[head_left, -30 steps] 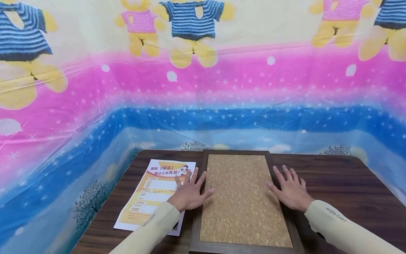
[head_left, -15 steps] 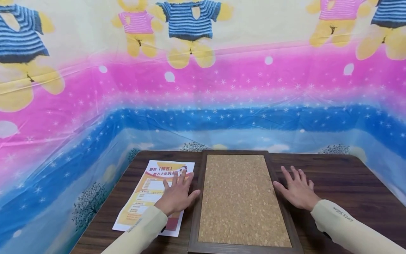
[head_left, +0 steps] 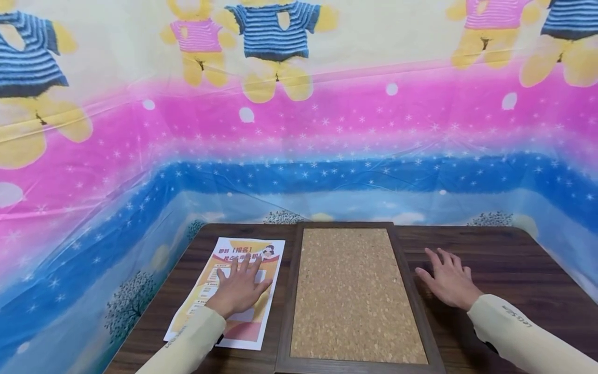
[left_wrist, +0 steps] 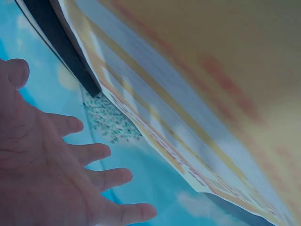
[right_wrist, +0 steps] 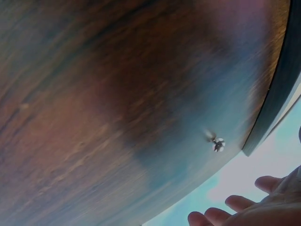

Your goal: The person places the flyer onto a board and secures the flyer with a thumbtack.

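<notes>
In the head view my left hand (head_left: pixel 239 292) is spread, palm down, over a printed paper flyer (head_left: pixel 249 332). The left wrist view shows its fingers (left_wrist: pixel 106 180) apart from the flyer (left_wrist: pixel 188 113), with a gap between. To the right of the cork board (head_left: pixel 354 296), my right hand (head_left: pixel 449 283) hangs palm down over the dark wooden table, fingers spread and holding nothing. Low in the right wrist view, the right hand (right_wrist: pixel 268 207) appears clear of the tabletop. Near it on the tabletop is a small white-and-dark thing (right_wrist: pixel 218 144), too small to identify.
The board's brown frame (head_left: pixel 289 311) runs front to back in the middle of the dark wood-grain table (head_left: pixel 523 280). A printed cloth (head_left: pixel 355 171) with bears and snowflakes surrounds the table's back and left side.
Both hands have moved outward from the cork board: the left one further over the flyer, the right one further right over the table. The flyer and board have stayed put.
</notes>
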Tool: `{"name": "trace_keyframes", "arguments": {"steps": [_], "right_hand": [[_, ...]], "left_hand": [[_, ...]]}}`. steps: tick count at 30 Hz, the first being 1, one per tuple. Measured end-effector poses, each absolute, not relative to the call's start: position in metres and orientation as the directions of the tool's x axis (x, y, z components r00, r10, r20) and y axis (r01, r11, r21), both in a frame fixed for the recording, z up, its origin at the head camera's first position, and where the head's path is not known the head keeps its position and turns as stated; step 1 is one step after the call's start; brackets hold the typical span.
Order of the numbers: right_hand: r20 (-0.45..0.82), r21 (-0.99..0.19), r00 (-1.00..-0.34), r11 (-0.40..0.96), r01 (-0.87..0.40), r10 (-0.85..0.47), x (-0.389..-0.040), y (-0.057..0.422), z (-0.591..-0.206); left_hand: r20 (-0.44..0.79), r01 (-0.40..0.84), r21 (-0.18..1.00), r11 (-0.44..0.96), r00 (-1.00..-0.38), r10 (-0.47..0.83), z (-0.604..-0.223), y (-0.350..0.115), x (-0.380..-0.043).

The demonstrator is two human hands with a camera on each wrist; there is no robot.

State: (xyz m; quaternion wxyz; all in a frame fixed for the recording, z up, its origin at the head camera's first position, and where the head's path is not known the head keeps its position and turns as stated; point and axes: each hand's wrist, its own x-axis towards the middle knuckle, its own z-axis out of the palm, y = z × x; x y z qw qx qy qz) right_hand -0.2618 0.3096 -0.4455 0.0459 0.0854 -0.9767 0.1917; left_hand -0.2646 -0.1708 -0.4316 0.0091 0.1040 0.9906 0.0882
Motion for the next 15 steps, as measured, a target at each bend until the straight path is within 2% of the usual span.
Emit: {"name": "trace_keyframes", "arguments": {"steps": [15], "right_hand": [[0.186, -0.319, -0.971, 0.926, -0.204, -0.150, -0.265, 0.321, -0.451]], "left_hand": [[0.045, 0.081, 0.146, 0.986, -0.996, 0.075, -0.440, -0.207, -0.265]]}}
